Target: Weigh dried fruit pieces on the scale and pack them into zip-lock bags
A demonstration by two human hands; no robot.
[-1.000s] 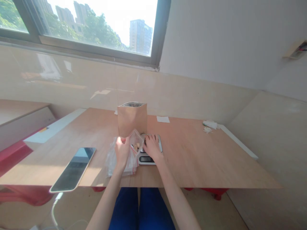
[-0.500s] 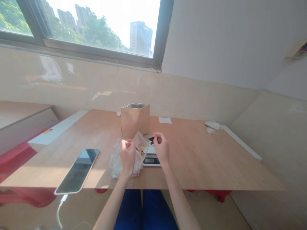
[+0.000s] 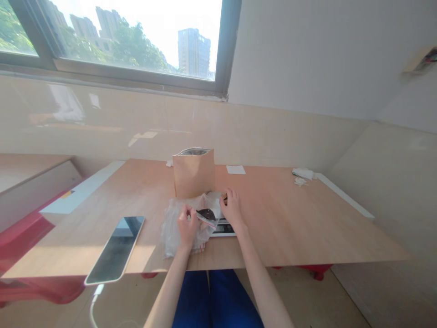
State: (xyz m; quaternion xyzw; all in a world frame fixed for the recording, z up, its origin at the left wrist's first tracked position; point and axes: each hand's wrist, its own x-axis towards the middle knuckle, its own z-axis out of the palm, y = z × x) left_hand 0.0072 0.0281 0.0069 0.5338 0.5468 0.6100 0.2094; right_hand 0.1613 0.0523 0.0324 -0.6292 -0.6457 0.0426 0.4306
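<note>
At lower centre, our left hand (image 3: 187, 223) pinches a zip-lock bag (image 3: 209, 222); our right hand (image 3: 231, 207), apart, curls over the digital scale (image 3: 223, 228), grip unclear. A sagging bag could spill the dark piece (image 3: 206, 213).

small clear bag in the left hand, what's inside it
Dark material shows in the small clear bag, next to its red seal line. Whatever lies beneath the dark material is covered, and the left hand hides the bag's near corner.
</note>
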